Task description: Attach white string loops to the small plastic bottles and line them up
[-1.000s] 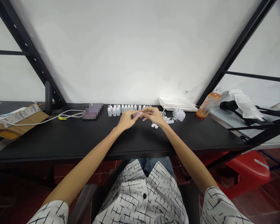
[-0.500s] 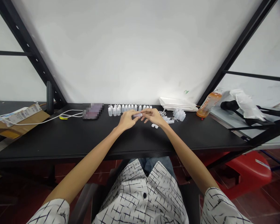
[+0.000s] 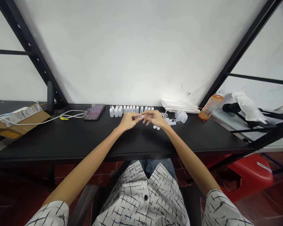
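Note:
My left hand (image 3: 128, 122) is closed round a small translucent squeeze bottle (image 3: 139, 117), held on its side just above the table. At the bottle's right end, the thumb and fingertips of my right hand (image 3: 157, 119) pinch a small whitish part, its exact shape hidden by the fingers. Behind my hands, several similar bottles (image 3: 128, 109) with white tops stand upright in a row. Beside my right hand lie loose bottles (image 3: 171, 123), a few white caps (image 3: 156, 127) and a heap of white corded pieces (image 3: 164, 115).
More clear bottles (image 3: 181, 115) lie at right, before a stack of white bags (image 3: 179, 105). An orange drink bottle (image 3: 211, 106) stands by the rack post. Left are a phone (image 3: 93, 112), a white cable (image 3: 49, 119) and a cardboard box (image 3: 21, 124) on the black table (image 3: 80, 138).
My fingers have shifted slightly at the bottle's end, and less of the bottle shows between my hands. Both hands stay in nearly the same place.

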{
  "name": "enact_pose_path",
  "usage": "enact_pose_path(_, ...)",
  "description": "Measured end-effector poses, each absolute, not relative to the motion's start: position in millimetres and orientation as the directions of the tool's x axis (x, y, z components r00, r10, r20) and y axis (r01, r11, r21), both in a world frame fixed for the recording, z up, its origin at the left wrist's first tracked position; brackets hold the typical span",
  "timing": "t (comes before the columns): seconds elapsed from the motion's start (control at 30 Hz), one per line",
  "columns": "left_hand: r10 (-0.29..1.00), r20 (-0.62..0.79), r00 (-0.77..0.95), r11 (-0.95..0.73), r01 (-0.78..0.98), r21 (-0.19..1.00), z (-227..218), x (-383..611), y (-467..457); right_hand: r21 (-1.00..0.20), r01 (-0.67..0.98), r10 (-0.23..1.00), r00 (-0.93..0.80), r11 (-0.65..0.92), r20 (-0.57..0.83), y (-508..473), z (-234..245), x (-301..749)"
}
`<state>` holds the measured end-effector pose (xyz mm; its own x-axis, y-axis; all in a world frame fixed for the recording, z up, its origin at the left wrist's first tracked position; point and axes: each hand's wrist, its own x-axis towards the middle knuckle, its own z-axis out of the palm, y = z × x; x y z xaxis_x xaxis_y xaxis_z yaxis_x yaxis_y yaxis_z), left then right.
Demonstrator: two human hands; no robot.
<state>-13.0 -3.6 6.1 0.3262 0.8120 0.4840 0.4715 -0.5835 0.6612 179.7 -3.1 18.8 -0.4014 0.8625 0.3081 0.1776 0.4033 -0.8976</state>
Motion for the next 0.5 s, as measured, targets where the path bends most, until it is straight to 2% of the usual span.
enact_pose_path(0.3, 0.813, 0.492, 0.312, -0.582, 0.422, 0.695, 1.9, -16.1, 2.7, -0.89, 0.176, 0.845, -0.434, 0.42, 0.313, 0.7, 13.3, 177.3)
enact_pose_path(0.5, 0.859, 0.378, 0.344, -0.499, 0.406, 0.766, 5.0, -14.1, -0.5, -0.872, 0.211, 0.859, -0.38, 0.441, 0.343, 4.6, 4.3, 171.4)
